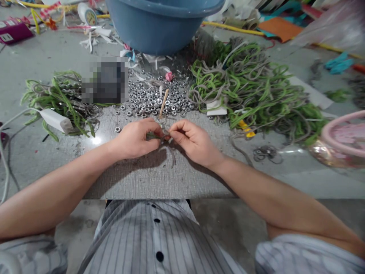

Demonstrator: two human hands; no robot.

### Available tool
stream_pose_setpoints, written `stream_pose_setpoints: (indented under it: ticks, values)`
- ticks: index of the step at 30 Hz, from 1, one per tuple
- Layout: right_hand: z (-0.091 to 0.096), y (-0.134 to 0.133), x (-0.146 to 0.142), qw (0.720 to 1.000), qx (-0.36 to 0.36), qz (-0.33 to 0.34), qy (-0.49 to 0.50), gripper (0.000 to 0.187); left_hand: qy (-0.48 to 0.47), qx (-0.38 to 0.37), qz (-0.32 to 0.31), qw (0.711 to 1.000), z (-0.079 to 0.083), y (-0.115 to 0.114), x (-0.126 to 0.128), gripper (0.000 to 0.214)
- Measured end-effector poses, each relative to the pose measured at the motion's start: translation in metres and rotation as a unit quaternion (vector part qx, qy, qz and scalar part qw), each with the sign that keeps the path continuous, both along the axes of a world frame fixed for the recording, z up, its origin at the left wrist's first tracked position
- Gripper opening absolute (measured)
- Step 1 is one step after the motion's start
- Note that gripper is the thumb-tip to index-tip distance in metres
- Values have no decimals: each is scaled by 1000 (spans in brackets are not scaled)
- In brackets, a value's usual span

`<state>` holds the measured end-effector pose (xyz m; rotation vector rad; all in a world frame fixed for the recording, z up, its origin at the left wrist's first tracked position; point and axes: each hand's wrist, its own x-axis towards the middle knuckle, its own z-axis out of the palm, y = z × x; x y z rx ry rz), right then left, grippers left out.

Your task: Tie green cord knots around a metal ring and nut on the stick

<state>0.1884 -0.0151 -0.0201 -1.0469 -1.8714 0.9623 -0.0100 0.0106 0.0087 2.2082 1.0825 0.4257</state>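
Note:
Close to the table's front edge, my left hand [140,138] is closed around a green and grey cord [153,135]. My right hand [194,141] pinches the same cord between thumb and fingertips, just to the right of the left fingers. A grey end of the cord hangs down between the hands. The pinched part is small and partly hidden by my fingers. Right beyond my fingertips lies a spread of small metal nuts [139,99], with a thin wooden stick [163,103] on top. One loose nut [118,129] sits beside my left wrist.
A blue basin [162,28] stands behind the nuts. Tangled green and grey cords [256,83] are heaped at the right. At the left are a smaller cord bundle [54,91] and a white adapter [57,121]. A pink ring-shaped handle [336,127] is at the far right.

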Motion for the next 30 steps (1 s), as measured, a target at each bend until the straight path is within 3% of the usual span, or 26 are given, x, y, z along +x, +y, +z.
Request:
stream_pose_setpoints:
  ticks: [8,12,15,18,30]
  values:
    - [-5,4,0,999,-25,-19,28,17,-4,14,31,999,-6,1,3,12]
    - [-7,5,4,994,50,-28,-96,20,26,39,40,998,-6,1,2,15]
    - [-9,7,5,969,117,13,-216,26,56,62,40,996,-8,0,3,16]
    - [-9,8,4,950,153,33,-269,27,88,70,39,993,-11,0,5,17]
    - [-9,10,9,943,184,61,-271,17,122,73,65,988,-15,-3,11,17]
